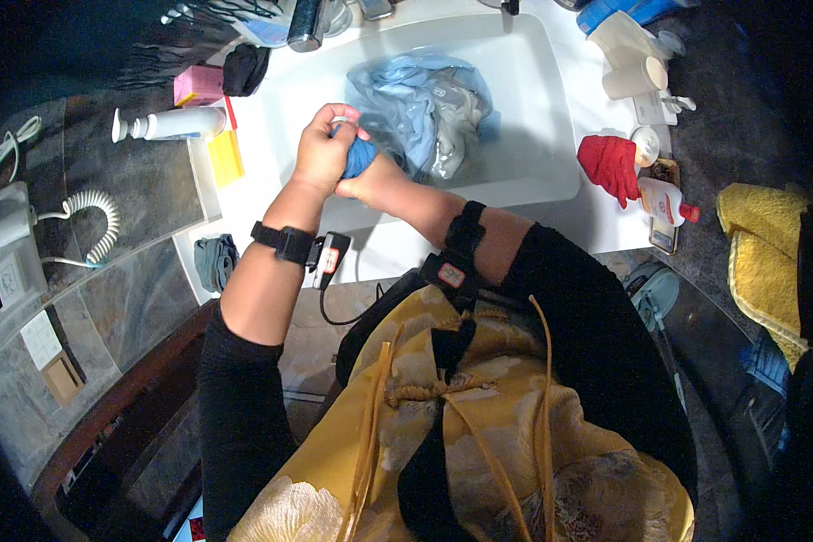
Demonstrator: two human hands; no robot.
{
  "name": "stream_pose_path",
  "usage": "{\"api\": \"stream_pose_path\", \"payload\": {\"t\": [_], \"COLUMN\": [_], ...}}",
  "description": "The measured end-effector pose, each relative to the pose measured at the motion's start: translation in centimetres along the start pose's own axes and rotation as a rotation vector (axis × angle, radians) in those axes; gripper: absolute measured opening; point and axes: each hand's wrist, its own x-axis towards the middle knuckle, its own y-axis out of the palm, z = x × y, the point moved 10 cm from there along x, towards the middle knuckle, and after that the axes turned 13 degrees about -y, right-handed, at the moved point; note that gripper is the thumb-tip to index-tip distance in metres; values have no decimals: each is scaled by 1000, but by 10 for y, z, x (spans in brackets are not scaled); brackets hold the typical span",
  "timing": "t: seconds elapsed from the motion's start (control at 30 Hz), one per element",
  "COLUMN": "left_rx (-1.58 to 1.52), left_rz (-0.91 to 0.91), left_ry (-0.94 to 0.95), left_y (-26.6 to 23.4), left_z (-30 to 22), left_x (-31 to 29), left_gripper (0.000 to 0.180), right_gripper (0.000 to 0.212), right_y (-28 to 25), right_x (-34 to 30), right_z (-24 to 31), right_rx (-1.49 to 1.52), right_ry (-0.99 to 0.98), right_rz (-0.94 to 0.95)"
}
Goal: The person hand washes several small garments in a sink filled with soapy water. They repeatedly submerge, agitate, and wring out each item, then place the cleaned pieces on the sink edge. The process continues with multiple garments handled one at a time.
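Over the near left part of a white sink [551, 117], a bunched wet-looking blue cloth [358, 157] is squeezed between both hands. My left hand [323, 152] has its fingers curled over the top of it. Below and to the right, my right hand [372, 184] grips the same cloth from underneath; most of its fingers are hidden. Behind the hands, light blue and grey garments [425, 108] lie heaped in water in the sink.
Left of the sink are a pump bottle [173, 124], a pink box [199, 85] and a dark folded cloth [215, 262]. A red cloth [609, 168], a white bottle with red cap [664, 200] and a white cup [637, 79] sit to the right. A yellow towel [763, 253] hangs farther right.
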Motion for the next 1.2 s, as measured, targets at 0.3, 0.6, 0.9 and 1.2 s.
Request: {"api": "stream_pose_path", "payload": {"t": [0.3, 0.6, 0.9, 1.2], "left_rx": [-110, -390, -596, -515], "left_rz": [-74, -57, 335, 470], "left_ry": [-54, -281, -51, 127], "left_y": [-10, -38, -47, -64], "left_z": [46, 53, 10, -14], "left_x": [27, 15, -54, -88], "left_gripper": [14, 43, 71, 68], "right_gripper": [51, 55, 69, 70], "right_y": [-16, -14, -8, -4], "right_x": [-10, 5, -3, -11], "right_z": [17, 40, 104, 132], "right_rx": [-167, 47, 237, 255], "right_ry": [-95, 31, -16, 49], "right_rz": [-21, 49, 18, -173]}}
